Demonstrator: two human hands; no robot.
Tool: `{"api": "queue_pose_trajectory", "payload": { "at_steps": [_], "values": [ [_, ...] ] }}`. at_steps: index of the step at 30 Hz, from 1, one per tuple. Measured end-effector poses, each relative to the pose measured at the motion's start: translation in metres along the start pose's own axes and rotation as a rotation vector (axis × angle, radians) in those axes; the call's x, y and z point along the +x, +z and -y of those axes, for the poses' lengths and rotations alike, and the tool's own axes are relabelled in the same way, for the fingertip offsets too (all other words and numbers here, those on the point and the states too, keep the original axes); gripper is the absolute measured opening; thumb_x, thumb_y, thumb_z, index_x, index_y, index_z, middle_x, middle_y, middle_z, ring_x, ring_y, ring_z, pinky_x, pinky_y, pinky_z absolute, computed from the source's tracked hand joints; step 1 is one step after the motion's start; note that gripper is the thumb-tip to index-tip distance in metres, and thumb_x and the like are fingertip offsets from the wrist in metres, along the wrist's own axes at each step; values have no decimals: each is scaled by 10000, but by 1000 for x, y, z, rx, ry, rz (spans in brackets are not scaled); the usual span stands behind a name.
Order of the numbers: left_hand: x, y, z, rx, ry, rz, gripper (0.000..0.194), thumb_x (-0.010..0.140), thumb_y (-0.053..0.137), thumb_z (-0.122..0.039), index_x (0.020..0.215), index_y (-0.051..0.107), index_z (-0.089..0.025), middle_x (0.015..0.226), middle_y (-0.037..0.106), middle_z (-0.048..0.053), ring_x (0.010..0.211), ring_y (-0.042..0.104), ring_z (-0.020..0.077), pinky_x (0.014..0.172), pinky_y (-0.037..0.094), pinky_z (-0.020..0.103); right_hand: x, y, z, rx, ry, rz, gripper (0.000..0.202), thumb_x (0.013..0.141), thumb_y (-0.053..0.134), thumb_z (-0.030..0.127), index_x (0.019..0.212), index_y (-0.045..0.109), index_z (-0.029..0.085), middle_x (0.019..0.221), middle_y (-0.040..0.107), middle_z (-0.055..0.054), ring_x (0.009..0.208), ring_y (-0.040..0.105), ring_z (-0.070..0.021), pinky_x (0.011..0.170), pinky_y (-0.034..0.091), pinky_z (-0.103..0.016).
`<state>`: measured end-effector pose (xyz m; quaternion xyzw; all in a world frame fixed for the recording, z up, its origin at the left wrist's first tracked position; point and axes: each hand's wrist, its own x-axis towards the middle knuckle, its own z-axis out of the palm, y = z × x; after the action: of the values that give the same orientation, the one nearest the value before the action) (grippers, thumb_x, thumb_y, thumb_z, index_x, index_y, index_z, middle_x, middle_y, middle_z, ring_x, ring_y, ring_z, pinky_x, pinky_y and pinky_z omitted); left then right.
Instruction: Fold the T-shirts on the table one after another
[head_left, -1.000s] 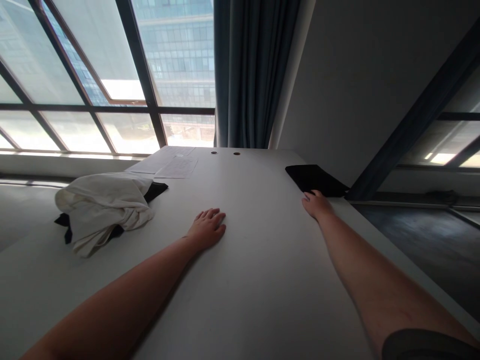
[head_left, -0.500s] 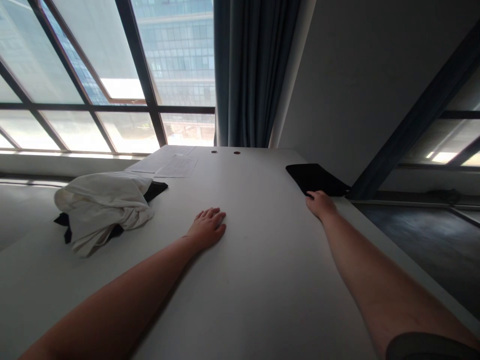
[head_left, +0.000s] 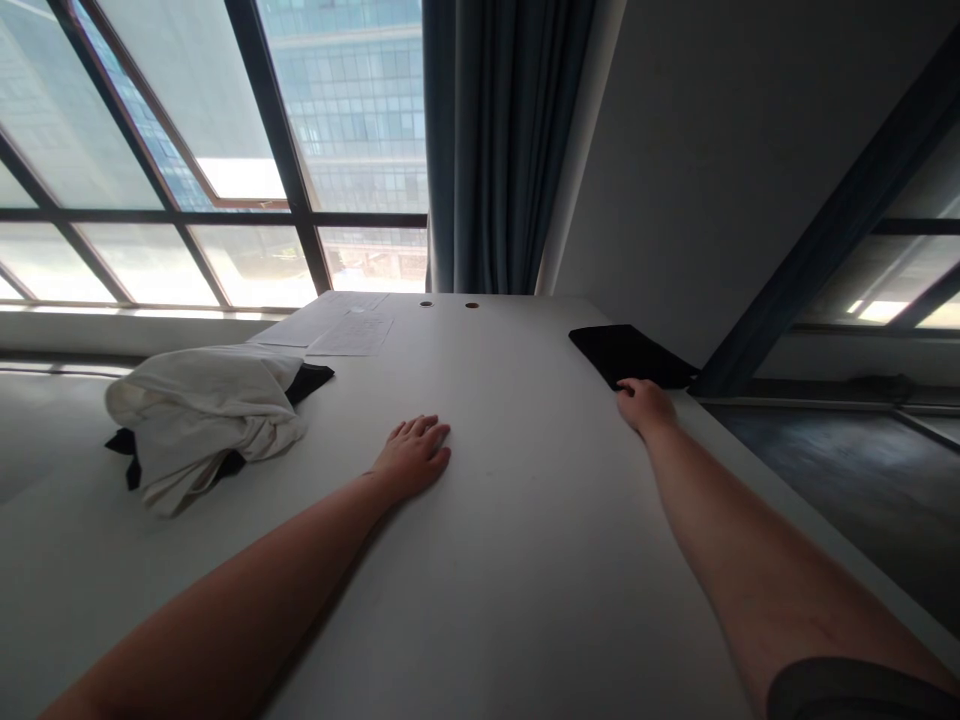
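Right hand [head_left: 648, 404] is at the near edge of a flat black piece [head_left: 630, 355], its fingers curled where they meet it; from my end I cannot tell whether they pinch that edge or only rest against it. I see the black piece lying on the counter [head_left: 510, 520], close to its right side. I have the left hand [head_left: 411, 458] palm down near the middle of the counter, fingers loosely spread, well apart from the black piece. To its left I see a crumpled white cloth [head_left: 210, 410], with black material [head_left: 309, 380] poking out from under it. Behind that, paper sheets [head_left: 352, 336] lie flat. Beyond the counter's far end, a blue curtain [head_left: 495, 150] hangs between a window [head_left: 360, 120] and a wall [head_left: 690, 150].
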<state>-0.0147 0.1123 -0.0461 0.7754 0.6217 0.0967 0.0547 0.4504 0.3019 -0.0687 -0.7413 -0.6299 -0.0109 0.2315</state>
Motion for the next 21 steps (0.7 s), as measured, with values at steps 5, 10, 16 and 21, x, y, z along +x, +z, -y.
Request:
{"api": "queue_pose_trajectory", "payload": {
  "at_steps": [5,10,16,21],
  "values": [
    [1,1,1,-15,5,-1,540,1012,454,-455,1518,536,-283,1643,449,81,1534,387,290,1296,245,507,-1,-8,-6,30,54,-149,386,923,460,200,1131,779,141,1175,715,-166,1076,633,-289,978,488,-395],
    [7,0,15,-26,73,-31,508,1005,470,-461,1480,566,-308,1605,494,61,1494,441,267,1286,270,481,1,-12,-18,28,202,-142,391,947,443,255,1124,773,143,1097,719,-185,1027,636,-323,933,492,-436],
    [18,-6,39,-16,24,-49,496,997,481,-439,1465,580,-308,1587,513,55,1462,476,268,1244,341,455,-7,-4,2,-113,8,-36,588,941,496,301,1520,567,228,1383,596,-189,1259,561,-349,1057,456,-493],
    [20,-3,44,-7,16,-83,501,998,470,-444,1459,584,-283,1569,525,68,1441,491,289,1227,361,482,6,12,24,-262,-135,28,632,1018,375,432,1617,430,237,1702,299,-122,1585,160,-386,1230,179,-696]
  ]
}}
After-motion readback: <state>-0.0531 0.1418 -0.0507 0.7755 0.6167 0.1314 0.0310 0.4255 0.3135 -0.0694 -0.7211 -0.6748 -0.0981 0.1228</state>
